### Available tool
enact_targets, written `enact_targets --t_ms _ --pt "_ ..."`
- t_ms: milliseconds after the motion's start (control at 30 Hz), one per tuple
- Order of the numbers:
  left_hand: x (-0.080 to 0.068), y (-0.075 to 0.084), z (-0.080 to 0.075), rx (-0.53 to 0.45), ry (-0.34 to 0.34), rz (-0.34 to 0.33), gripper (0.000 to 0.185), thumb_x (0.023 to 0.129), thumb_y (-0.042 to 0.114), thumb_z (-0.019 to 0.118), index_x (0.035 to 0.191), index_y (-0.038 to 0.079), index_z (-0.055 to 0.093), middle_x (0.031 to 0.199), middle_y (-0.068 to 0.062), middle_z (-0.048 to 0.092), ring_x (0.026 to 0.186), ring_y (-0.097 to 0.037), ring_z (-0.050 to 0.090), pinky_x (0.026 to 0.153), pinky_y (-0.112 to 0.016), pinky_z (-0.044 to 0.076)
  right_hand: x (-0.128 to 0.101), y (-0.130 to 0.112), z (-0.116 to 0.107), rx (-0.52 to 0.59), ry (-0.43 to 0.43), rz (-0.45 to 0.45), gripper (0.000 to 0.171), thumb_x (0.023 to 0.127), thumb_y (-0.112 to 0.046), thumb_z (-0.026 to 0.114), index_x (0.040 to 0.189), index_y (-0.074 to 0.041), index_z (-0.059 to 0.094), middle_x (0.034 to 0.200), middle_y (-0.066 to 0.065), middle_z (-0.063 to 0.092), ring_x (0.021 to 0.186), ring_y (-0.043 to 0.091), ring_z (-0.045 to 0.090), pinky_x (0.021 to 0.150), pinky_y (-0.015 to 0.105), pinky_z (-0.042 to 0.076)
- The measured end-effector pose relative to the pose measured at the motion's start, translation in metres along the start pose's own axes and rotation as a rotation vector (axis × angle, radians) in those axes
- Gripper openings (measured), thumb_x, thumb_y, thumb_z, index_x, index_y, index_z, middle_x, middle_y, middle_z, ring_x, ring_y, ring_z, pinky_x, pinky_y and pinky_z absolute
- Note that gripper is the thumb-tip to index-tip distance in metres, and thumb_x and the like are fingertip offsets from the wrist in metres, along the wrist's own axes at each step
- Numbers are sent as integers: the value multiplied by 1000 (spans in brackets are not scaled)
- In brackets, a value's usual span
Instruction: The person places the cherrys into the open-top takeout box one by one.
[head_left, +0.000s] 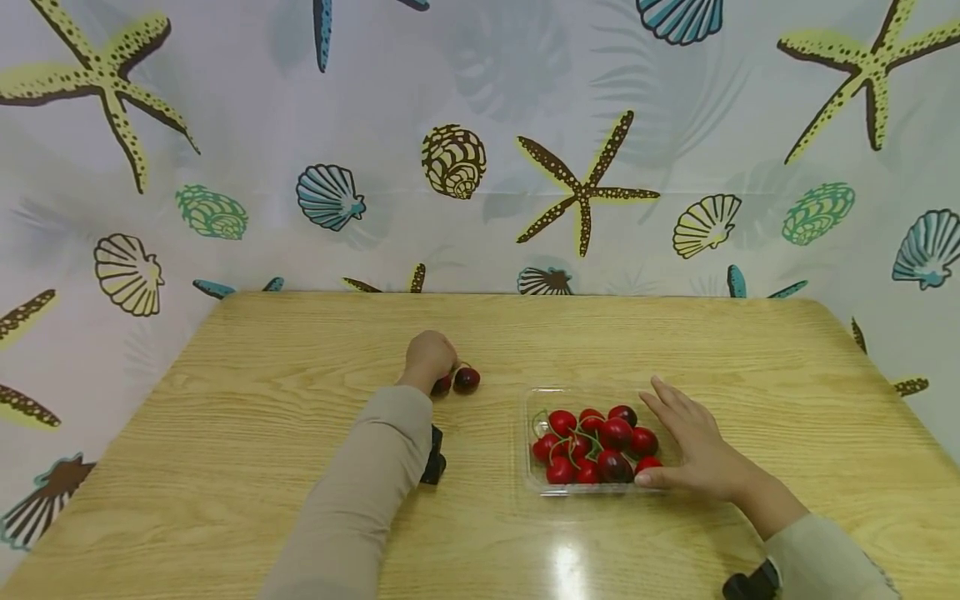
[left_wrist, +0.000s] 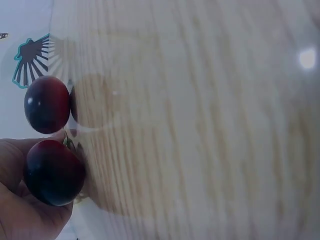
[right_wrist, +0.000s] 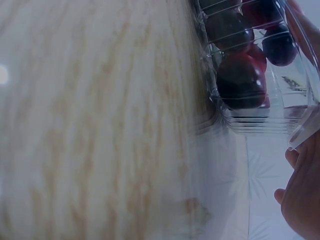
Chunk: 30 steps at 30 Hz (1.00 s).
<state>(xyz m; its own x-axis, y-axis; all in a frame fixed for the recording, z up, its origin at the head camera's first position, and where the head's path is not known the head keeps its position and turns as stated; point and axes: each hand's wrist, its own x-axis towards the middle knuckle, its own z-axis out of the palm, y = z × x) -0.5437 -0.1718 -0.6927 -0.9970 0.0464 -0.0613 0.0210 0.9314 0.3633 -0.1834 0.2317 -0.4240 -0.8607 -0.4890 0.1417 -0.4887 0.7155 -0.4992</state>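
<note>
Beyond the container's left side, my left hand (head_left: 430,358) is low over the table with its fingers curled at two dark red cherries (head_left: 467,380). In the left wrist view, the lower cherry (left_wrist: 54,172) lies against the fingers (left_wrist: 25,215), a green stem beside it, and the other cherry (left_wrist: 47,104) is just above. A clear plastic container (head_left: 529,442) holds several red cherries with green stems (head_left: 617,434). Spread across its right end is my right hand (head_left: 697,450), thumb at the near corner and fingers, fairly straight, toward the far one.
The wooden table (head_left: 262,400) carries the container right of its middle. A white cloth (head_left: 495,83) printed with shells and starfish hangs behind and beside the table. Dark wrist devices are strapped near both sleeves.
</note>
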Motion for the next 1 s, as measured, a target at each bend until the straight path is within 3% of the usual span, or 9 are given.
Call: enact_targets --t_ms 100,233,333,433,533,733,767,867,1000 --pt "-11 6 -9 63 -13 -1 22 56 44 72 54 25 62 62 8 56 57 -15 50 51 -31 43 0 0 0 5 -2 0 95 64 -43 71 133 1 24 140 20 10 125 38 7 91 63 5" --pt "-71 42 -63 23 -40 -10 21 64 34 69 61 14 64 68 -1 58 58 -20 50 51 -32 44 1 -1 0 8 -7 -1 95 64 -43 71 133 1 24 140 20 9 125 38 6 91 63 5" --pt "-122 72 -108 -85 -33 -6 17 68 25 67 59 11 62 61 -1 56 52 -18 48 49 -29 42 1 -1 0 9 -8 2 94 65 -44 70 134 1 23 140 19 9 125 38 6 91 63 5" --pt "-164 102 -147 -249 -59 -71 15 71 15 65 59 7 61 53 -4 54 47 -16 48 50 -28 42 1 -1 -1 15 -11 7 94 66 -44 70 134 1 23 141 17 8 125 38 6 90 64 5" --pt "-198 125 -178 -470 -118 -170 9 75 7 63 68 2 63 59 -10 57 52 -19 52 58 -30 47 1 -1 -1 21 -12 9 93 66 -44 69 133 1 24 141 17 7 125 38 6 90 64 5" --pt "-229 149 -206 -657 -106 -129 7 81 7 58 79 1 61 76 -10 61 64 -16 59 60 -25 48 0 -1 -1 9 -7 10 93 65 -44 70 133 1 24 140 20 9 125 38 7 91 63 5" --pt "-229 152 -208 -646 -107 -138 9 81 9 58 81 0 61 79 -10 61 66 -16 60 62 -26 49 0 -1 -1 9 -7 11 93 65 -44 70 133 1 24 140 19 9 125 38 6 91 63 5" --pt "-257 179 -237 -767 -136 -194 13 85 1 50 92 -8 56 93 -17 56 79 -23 60 71 -29 49 0 -1 -1 10 -9 13 93 66 -44 69 133 1 24 141 18 8 125 38 6 91 63 5" --pt "-264 189 -246 -891 -171 -168 13 85 -3 49 96 -10 53 98 -18 51 81 -22 59 74 -26 48 1 0 -2 12 -13 14 92 66 -45 69 133 0 24 141 17 7 126 37 6 91 63 5"
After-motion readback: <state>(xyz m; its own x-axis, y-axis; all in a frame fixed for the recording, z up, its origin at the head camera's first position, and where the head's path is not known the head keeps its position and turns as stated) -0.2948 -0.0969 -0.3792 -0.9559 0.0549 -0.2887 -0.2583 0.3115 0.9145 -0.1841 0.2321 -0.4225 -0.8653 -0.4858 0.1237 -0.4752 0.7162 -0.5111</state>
